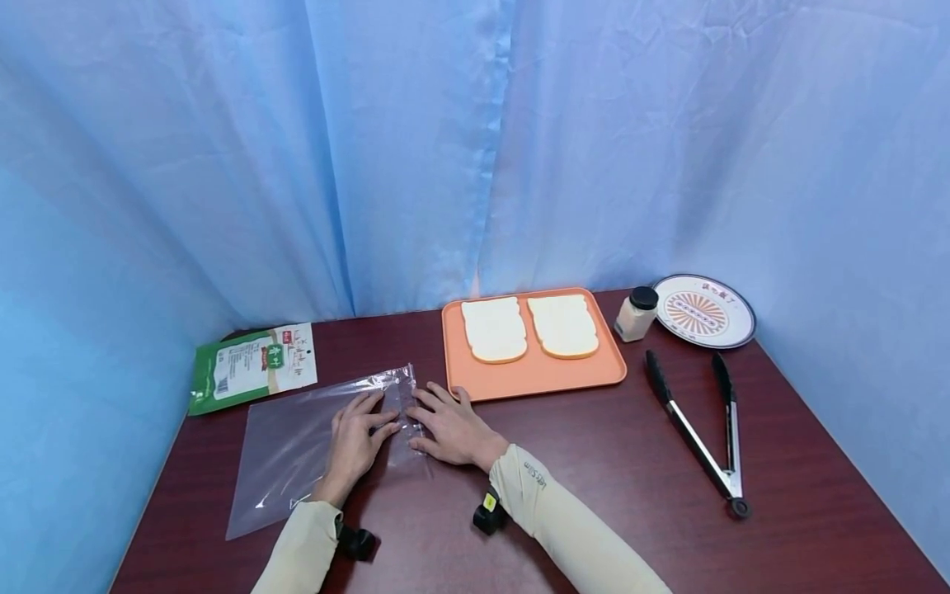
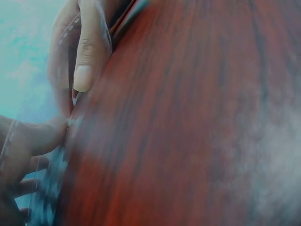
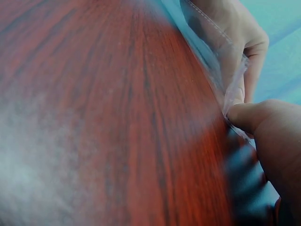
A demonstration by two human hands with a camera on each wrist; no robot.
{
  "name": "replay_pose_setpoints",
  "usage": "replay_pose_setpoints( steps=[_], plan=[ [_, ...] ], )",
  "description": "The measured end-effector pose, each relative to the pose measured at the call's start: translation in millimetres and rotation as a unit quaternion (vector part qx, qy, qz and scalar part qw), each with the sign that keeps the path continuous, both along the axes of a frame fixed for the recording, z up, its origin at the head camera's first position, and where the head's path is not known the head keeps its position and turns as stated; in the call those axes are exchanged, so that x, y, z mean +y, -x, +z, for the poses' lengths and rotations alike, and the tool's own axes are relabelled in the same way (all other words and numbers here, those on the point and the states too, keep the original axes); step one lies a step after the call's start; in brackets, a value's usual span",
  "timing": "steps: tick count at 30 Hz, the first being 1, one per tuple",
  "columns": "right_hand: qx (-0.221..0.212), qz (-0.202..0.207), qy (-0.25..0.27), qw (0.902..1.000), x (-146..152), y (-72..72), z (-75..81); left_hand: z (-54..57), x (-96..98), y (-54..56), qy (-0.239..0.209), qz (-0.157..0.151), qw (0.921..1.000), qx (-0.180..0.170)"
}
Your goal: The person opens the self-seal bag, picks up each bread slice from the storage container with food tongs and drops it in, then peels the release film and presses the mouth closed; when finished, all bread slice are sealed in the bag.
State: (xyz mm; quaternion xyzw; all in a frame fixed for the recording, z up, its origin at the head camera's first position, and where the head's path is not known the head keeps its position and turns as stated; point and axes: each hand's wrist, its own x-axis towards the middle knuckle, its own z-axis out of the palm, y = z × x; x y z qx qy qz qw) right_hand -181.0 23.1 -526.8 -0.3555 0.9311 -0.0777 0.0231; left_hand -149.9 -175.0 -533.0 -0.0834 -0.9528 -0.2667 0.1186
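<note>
A clear plastic zip bag lies flat on the table at left, its zip edge towards the right. My left hand rests over the bag, thumb and forefinger close together on the film near that edge. From the other side my right hand holds the same edge, its other fingers spread. In the right wrist view the right thumb is against the crumpled plastic edge. The left wrist view shows film around both hands; some fingertips are hidden behind it.
Two bread slices lie on an orange tray behind the right hand. A green-and-white packet is at back left. To the right are a black-lidded jar, a patterned plate and open tongs. Blue curtains border the table.
</note>
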Motion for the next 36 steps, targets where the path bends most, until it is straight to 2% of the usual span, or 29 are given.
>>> replay_pose_setpoints(
  steps=[9, 16, 23, 30, 36],
  plan=[
    [0.003, 0.003, -0.001, 1.0, 1, 0.8, -1.4, -0.1, 1.7, 0.5, -0.009, -0.011, 0.998, 0.061],
    [0.007, 0.002, -0.007, 1.0, 1, 0.7, -1.9, 4.4, 3.2, 4.1, 0.008, -0.025, 0.9918, 0.125],
    [0.004, 0.001, -0.01, 0.9999, 0, 0.5, 0.4, 15.2, 2.2, 5.3, 0.039, -0.024, 0.9929, 0.11],
    [-0.002, -0.001, -0.006, 1.0, -1, 0.0, 1.9, 28.8, -1.2, 6.9, 0.065, -0.034, 0.9904, 0.117],
    [-0.008, -0.003, 0.001, 1.0, 0, -0.1, 0.7, 39.8, -2.9, 7.5, 0.074, -0.028, 0.9943, 0.071]
  ],
)
